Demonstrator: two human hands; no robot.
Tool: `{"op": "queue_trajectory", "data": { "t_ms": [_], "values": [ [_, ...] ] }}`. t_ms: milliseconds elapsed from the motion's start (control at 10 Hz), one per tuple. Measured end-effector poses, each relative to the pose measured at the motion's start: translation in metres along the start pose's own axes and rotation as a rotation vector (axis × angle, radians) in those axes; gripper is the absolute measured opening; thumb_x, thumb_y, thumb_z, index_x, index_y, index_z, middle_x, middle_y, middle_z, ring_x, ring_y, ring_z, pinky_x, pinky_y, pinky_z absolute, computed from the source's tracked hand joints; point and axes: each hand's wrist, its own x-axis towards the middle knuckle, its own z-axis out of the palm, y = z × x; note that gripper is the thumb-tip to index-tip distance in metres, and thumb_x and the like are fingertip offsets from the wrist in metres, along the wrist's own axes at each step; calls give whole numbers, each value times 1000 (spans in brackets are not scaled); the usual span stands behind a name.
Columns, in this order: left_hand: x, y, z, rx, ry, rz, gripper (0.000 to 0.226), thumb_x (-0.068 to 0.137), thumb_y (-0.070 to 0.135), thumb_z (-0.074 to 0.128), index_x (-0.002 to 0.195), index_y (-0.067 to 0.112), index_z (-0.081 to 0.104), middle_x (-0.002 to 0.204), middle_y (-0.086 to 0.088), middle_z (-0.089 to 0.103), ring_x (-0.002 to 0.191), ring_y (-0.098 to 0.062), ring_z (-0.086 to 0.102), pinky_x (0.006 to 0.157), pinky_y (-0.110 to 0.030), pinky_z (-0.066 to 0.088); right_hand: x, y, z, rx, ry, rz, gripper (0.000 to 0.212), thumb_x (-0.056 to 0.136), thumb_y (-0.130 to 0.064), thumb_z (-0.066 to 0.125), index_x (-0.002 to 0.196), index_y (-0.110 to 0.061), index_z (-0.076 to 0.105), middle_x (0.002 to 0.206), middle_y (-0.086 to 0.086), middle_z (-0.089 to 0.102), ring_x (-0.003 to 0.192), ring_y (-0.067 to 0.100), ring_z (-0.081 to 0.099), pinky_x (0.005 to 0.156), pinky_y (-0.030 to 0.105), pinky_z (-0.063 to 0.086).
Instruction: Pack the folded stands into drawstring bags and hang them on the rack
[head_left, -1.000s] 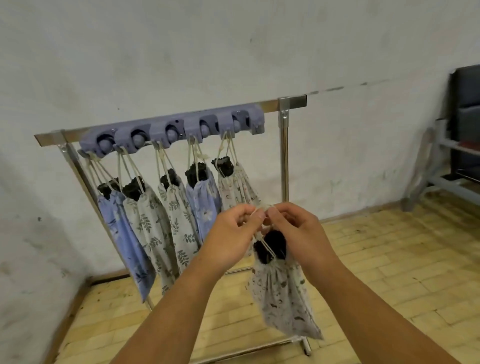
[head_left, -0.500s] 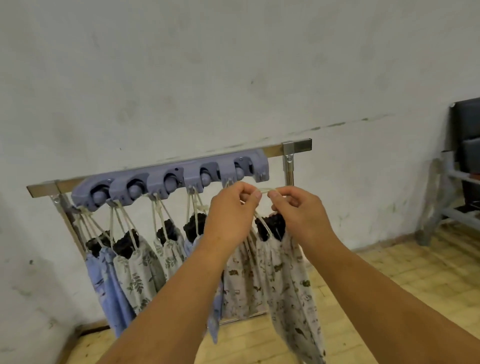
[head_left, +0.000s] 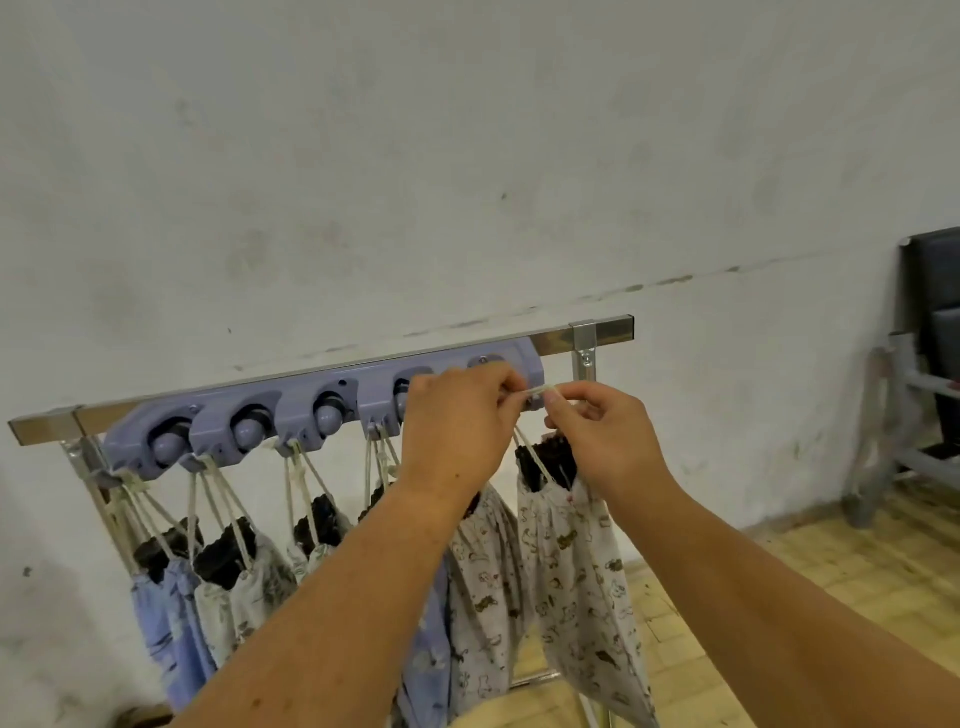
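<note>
Both hands, left hand (head_left: 457, 415) and right hand (head_left: 602, 431), having risen to the purple holder (head_left: 332, 410), are pinching the drawstring (head_left: 540, 391) taut, hanging the patterned bag (head_left: 576, 582); looping over the end hook seems next.

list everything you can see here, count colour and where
brushed metal rack bar: one, silver, in front of the wall
lavender plastic hook strip: one, mounted on the bar
hanging fabric drawstring bags: at least five, blue or cream prints, under the strip; a forearm hides some
animal-print cream bag: one, below the strip's right end, held up by its cord
cream drawstring cord: one loop, stretched between both hands
black folded stands: one in each bag mouth that shows
plaster wall: one, grey-white, behind the rack
wooden floor: tan, lower right
grey metal frame: one, far right
left hand: pinches the cord
right hand: pinches the cord
</note>
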Motion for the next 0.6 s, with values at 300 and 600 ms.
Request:
{"op": "queue_trajectory", "data": {
  "t_ms": [300, 600],
  "values": [
    [-16, -7, 4, -6, -49, 30, 20, 101, 50, 57, 110, 39, 70, 95, 18, 72, 99, -7, 59, 106, -34, 33, -16, 9, 4, -169, -77, -1, 19, 100, -37, 66, 109, -28, 80, 99, -14, 77, 100, 6, 69, 99, 43, 57],
    [-40, -6, -34, -79, 32, 17, 17, 101, 42, 60, 106, 35, 74, 104, 17, 70, 108, -12, 52, 98, -37, 45, -35, -32, -3, -117, 8, 1, 11, 97, -32, 70, 99, -26, 79, 90, -10, 73, 92, 8, 67, 90, 33, 54]
  ]
}}
